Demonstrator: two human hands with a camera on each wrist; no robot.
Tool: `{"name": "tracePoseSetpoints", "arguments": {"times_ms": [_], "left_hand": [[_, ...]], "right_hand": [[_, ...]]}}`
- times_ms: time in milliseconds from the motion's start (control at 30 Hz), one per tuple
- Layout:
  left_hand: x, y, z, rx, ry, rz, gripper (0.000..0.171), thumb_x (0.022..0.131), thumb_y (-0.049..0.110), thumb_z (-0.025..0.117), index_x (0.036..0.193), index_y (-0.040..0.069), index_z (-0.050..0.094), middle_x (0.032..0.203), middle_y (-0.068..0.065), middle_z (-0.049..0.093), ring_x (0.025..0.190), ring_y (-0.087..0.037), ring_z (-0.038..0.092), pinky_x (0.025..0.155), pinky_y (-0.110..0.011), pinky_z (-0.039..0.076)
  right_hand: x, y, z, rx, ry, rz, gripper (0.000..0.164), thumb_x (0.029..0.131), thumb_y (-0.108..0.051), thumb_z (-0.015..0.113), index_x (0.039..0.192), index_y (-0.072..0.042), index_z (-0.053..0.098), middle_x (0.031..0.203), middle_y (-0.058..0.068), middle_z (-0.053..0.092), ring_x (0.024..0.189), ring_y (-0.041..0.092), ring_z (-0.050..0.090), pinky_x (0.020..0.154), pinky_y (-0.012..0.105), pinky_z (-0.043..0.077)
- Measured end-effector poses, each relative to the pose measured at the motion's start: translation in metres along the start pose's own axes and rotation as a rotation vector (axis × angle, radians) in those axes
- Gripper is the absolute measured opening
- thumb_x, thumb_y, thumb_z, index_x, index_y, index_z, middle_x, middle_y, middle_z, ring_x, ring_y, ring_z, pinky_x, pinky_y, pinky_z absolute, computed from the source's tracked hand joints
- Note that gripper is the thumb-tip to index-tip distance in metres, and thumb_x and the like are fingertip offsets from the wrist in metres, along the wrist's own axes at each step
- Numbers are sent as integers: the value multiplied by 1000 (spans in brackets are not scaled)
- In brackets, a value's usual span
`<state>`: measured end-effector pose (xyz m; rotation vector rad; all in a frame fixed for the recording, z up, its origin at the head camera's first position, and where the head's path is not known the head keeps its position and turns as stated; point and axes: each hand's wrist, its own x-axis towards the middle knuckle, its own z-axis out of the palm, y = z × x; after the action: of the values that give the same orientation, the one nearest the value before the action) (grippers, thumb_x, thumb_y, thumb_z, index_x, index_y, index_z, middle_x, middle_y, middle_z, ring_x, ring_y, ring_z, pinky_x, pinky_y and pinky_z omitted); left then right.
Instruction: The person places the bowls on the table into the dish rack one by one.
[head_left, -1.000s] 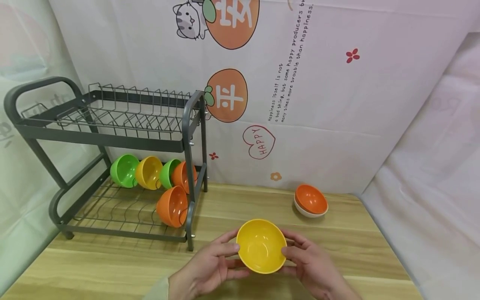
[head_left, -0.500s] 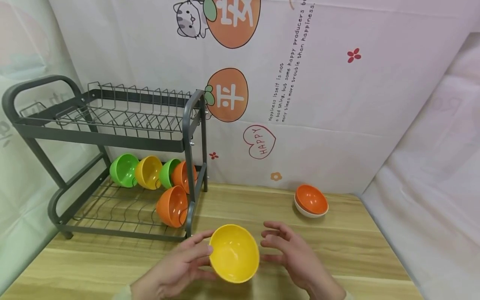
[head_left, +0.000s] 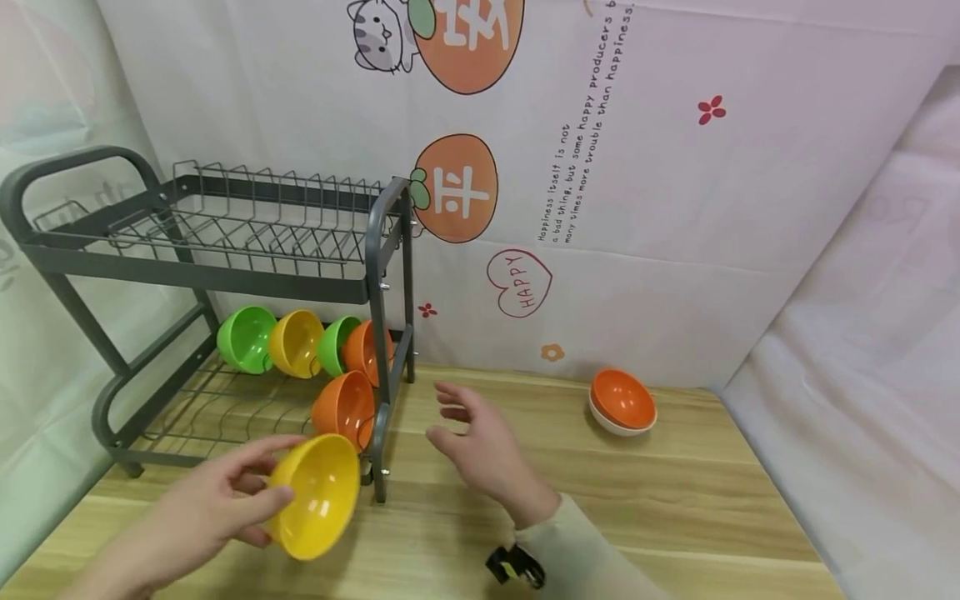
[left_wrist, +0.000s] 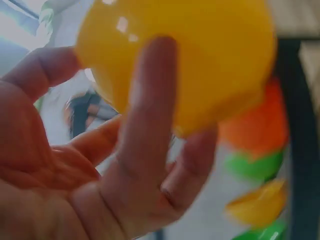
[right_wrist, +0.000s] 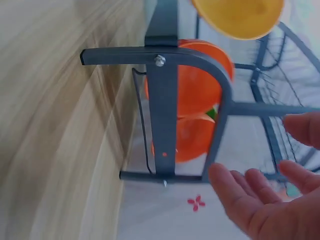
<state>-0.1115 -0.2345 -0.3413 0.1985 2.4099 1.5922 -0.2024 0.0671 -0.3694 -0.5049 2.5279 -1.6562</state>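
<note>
My left hand (head_left: 217, 508) grips a yellow bowl (head_left: 318, 497), thumb at its rim and fingers behind it. The bowl is tilted with its mouth facing right, in front of the dark dish rack's (head_left: 247, 467) lower tier. In the left wrist view, fingers (left_wrist: 155, 85) spread against the underside of the yellow bowl (left_wrist: 215, 55). My right hand (head_left: 483, 446) holds nothing and hovers right of the rack, fingers loosely bent. Just behind the held bowl, an orange bowl (head_left: 343, 407) stands on its side at the front of the lower tier.
Along the lower tier's back stand a green bowl (head_left: 246, 340), a yellow bowl (head_left: 296, 343), another green bowl (head_left: 335, 344) and an orange bowl (head_left: 367, 350). At the table's back right, an orange bowl (head_left: 624, 398) nests in a white bowl (head_left: 621, 430). The upper wire tier (head_left: 262, 217) overhangs.
The yellow bowl, first held in both hands, has moved left toward the rack in the left hand and turned sideways. The right hand has let go and shifted left and farther forward.
</note>
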Motion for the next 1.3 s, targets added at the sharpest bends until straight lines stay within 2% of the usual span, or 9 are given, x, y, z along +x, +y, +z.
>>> {"name": "tracePoseSetpoints", "arguments": {"times_ms": [167, 267, 367, 500, 767, 1000, 1100, 1200, 1300], "left_hand": [[0, 4, -28, 531, 280, -10, 70, 94, 42, 69, 149, 7, 44, 107, -20, 57, 83, -27, 58, 54, -36, 50], [10, 4, -40, 697, 372, -48, 76, 94, 50, 64, 149, 2, 41, 110, -34, 50, 85, -37, 54, 54, -39, 45], [21, 1, -44, 708, 393, -75, 76, 95, 49, 61, 150, 1, 38, 120, -41, 42, 86, -41, 53, 54, -41, 44], [33, -5, -43, 678, 401, -84, 75, 95, 44, 62, 151, 2, 37, 120, -40, 41, 83, -39, 52, 51, -36, 41], [51, -10, -43, 668, 380, -51, 73, 95, 43, 62, 149, -2, 40, 122, -38, 48, 95, -43, 48, 57, -40, 44], [62, -15, -45, 646, 355, -63, 73, 97, 42, 60, 150, -2, 38, 132, -42, 43, 110, -57, 44, 71, -62, 47], [67, -16, -43, 628, 339, -70, 73, 97, 42, 60, 151, -2, 37, 133, -44, 39, 107, -55, 47, 71, -59, 49], [71, -16, -40, 632, 339, -69, 72, 96, 40, 62, 150, -2, 37, 126, -45, 39, 92, -45, 51, 63, -46, 48], [76, -15, -37, 652, 340, -80, 73, 95, 38, 64, 150, -2, 38, 124, -45, 39, 91, -44, 50, 64, -45, 46]], "right_hand": [[26, -11, 31, 29, 9, -85, 63, 95, -14, 69, 151, -25, 43, 144, 1, 50, 128, 22, 50, 97, 33, 50], [36, -14, 45, 59, 31, -104, 62, 96, -11, 67, 151, -25, 42, 142, 0, 52, 127, 19, 51, 94, 28, 50], [42, -15, 55, 81, 63, -103, 58, 96, -7, 67, 148, -21, 47, 136, -3, 55, 123, 15, 53, 90, 24, 52], [45, -15, 62, 46, 101, -110, 53, 94, -4, 68, 143, -16, 52, 127, -2, 60, 114, 13, 57, 82, 20, 54], [51, -9, 64, -229, 168, -241, 43, 91, -3, 72, 131, -9, 57, 112, 5, 67, 100, 21, 64, 73, 22, 53], [52, -11, 64, -254, 166, -234, 35, 90, -2, 72, 123, -11, 60, 108, 5, 67, 96, 18, 64, 73, 23, 53], [52, -12, 65, -252, 164, -214, 33, 91, -2, 72, 121, -12, 60, 107, 4, 66, 94, 17, 63, 73, 24, 53], [52, -13, 66, -260, 165, -202, 34, 91, -3, 72, 121, -12, 60, 108, 4, 66, 94, 18, 62, 74, 25, 53], [52, -14, 66, -270, 165, -189, 34, 91, -3, 71, 122, -12, 60, 109, 4, 65, 96, 18, 63, 77, 28, 54]]}}
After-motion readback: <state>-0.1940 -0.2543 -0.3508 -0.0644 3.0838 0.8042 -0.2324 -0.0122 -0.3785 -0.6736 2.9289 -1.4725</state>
